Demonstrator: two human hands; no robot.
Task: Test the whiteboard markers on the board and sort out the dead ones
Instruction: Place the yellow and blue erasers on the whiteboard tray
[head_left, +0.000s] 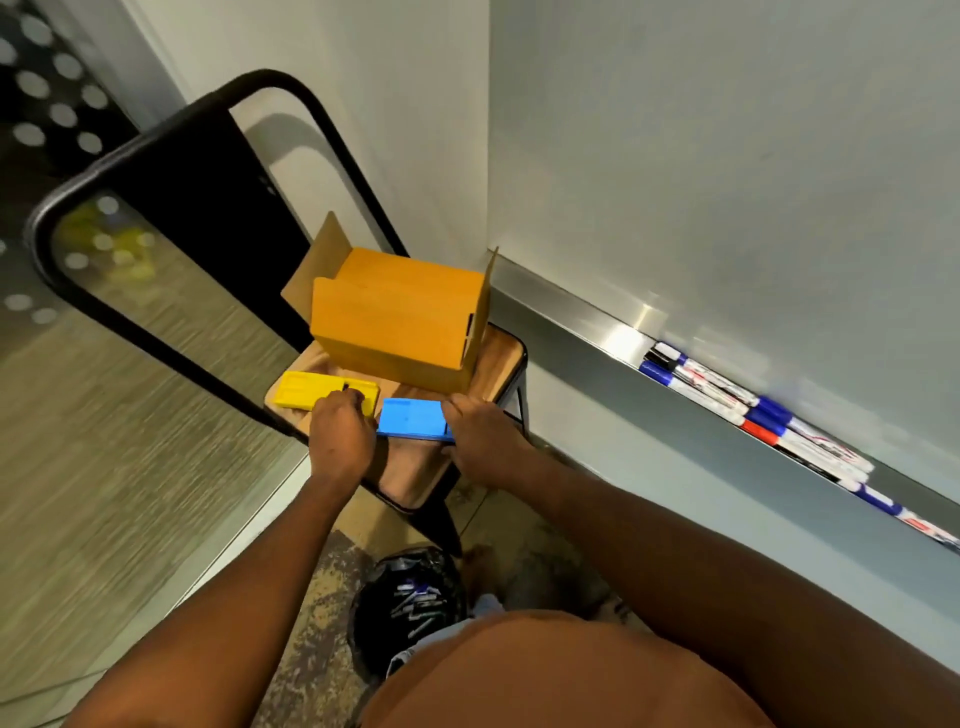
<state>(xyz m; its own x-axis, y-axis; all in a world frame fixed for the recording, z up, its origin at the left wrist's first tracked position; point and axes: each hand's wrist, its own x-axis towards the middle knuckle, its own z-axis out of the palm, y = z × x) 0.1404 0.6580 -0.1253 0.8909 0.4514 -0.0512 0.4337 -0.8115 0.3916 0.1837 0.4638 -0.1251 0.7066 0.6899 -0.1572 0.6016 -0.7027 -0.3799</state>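
Left grip clamps the yellow tray, right grip the blue tray, likely laying 2 sorting spots on the stool near the markers.

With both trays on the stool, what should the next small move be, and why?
Probably free the right hand from the blue tray and reach for a marker on the whiteboard ledge, since neither hand holds one yet.

The cardboard box fills the back of the stool; the ledge of markers lies open above.
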